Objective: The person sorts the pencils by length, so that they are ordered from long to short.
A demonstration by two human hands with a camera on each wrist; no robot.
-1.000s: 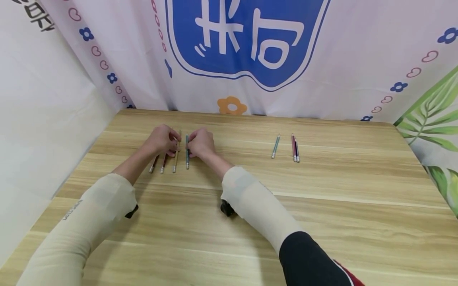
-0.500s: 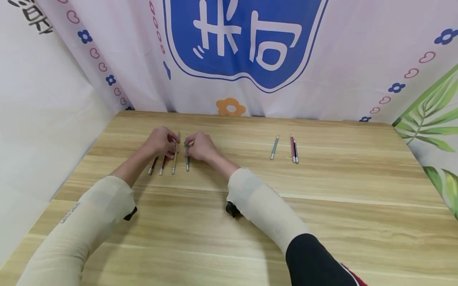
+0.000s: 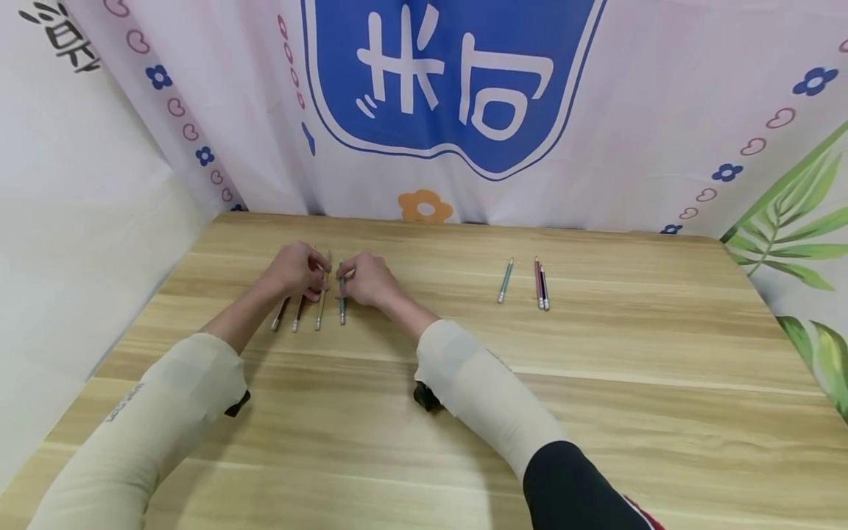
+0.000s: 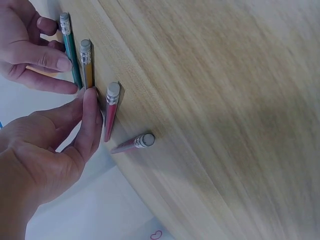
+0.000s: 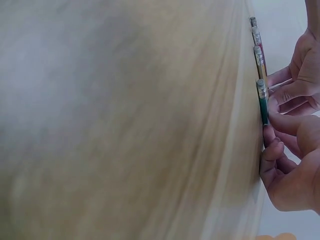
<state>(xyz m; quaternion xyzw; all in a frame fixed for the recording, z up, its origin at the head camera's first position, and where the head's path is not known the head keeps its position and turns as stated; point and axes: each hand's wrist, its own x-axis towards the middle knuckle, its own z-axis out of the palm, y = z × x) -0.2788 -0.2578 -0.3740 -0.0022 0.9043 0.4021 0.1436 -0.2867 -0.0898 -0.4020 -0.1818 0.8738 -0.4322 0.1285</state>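
Note:
My left hand [image 3: 298, 271] pinches a yellow pencil [image 3: 321, 311] lying on the wooden table, its fingertips covering the shaft's middle. Just right of it, my right hand [image 3: 367, 280] grips a teal pencil [image 3: 342, 311] between thumb and fingers. Both pencils lie nearly parallel, eraser ends towards me, a narrow gap between them. Partly under the left hand are a red pencil [image 4: 111, 110] and a dark red pencil [image 4: 134, 143], the latter slanting away. In the right wrist view, the teal pencil's eraser end [image 5: 261, 85] sticks out beside the right fingers.
Further right on the table [image 3: 424, 456] lie a light teal pencil [image 3: 506, 281], a pink pencil [image 3: 538, 283] and a black pencil [image 3: 545, 287], the last two side by side. A printed curtain [image 3: 616, 147] hangs behind the far edge; a white wall covering [image 3: 86, 221] borders the left.
The head view has tilted slightly up. My right fingers have shifted a little along the teal pencil; my left hand stays on the yellow pencil. The pencils on the right lie as before.

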